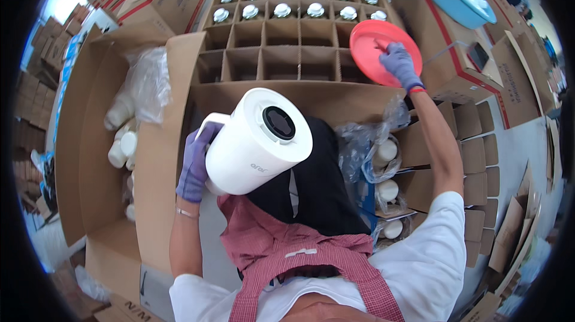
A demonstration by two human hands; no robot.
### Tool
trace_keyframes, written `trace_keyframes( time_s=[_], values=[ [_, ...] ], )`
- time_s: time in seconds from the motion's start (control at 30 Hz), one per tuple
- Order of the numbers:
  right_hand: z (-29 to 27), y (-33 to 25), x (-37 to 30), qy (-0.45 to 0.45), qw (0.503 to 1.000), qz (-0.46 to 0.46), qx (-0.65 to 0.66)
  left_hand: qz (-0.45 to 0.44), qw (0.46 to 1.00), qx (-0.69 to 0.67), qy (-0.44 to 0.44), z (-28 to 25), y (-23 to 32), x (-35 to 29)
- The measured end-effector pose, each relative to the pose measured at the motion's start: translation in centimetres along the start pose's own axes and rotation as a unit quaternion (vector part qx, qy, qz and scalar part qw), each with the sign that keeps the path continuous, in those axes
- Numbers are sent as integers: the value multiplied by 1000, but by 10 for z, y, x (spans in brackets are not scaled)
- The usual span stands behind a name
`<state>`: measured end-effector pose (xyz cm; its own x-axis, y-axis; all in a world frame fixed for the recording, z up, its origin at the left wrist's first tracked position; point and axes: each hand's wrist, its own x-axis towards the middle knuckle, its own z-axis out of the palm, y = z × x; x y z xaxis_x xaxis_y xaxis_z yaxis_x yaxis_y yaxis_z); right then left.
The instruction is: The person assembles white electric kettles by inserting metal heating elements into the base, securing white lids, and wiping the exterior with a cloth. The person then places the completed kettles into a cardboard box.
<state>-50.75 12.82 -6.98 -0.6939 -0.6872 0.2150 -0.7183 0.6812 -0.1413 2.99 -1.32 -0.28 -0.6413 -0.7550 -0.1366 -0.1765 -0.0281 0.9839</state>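
Observation:
A white jug (248, 157) with a handle is tilted over my lap, its round end with a black disc facing up. My left hand (194, 169), in a light purple glove, is closed round its handle side. At the far right my right hand (400, 65), gloved in the same colour, reaches into a shallow red plastic dish (365, 58). Its fingers are drawn together at a small reddish piece that I cannot make out. The dish rests on the corner of a divided carton (281, 83) in front of me, where two rows of silver-topped items (283, 10) stand in the far cells.
To the left an open carton (154, 202) holds white pieces (120, 151) and clear plastic bags (150, 82). On the right, wrapped white items (388, 190) lie beside cardboard dividers (473, 154). A blue basin (461, 1) and a phone (477, 55) rest on a box at back right.

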Motion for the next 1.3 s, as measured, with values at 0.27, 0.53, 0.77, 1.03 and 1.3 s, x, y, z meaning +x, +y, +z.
trace_keyframes(
  time_s=[0.27, 0.53, 0.77, 1.03, 1.3],
  values=[
    [-148, -179, -144, -16, 745, -605, 281, -74, 992, -85, -60, -16, -15, 23],
    [-155, -197, -188, -176, 784, -517, 296, 45, 999, -3, -20, -14, -17, 2],
    [-126, -196, -202, -445, 632, 65, 630, 381, 889, 176, 183, 9, -16, -47],
    [-130, -189, -197, -360, 548, -8, 755, 229, 958, -7, 174, -4, -5, -34],
    [-183, -202, -186, 98, 698, -693, 150, -3, 996, -42, -76, -13, -1, -31]
  ],
)
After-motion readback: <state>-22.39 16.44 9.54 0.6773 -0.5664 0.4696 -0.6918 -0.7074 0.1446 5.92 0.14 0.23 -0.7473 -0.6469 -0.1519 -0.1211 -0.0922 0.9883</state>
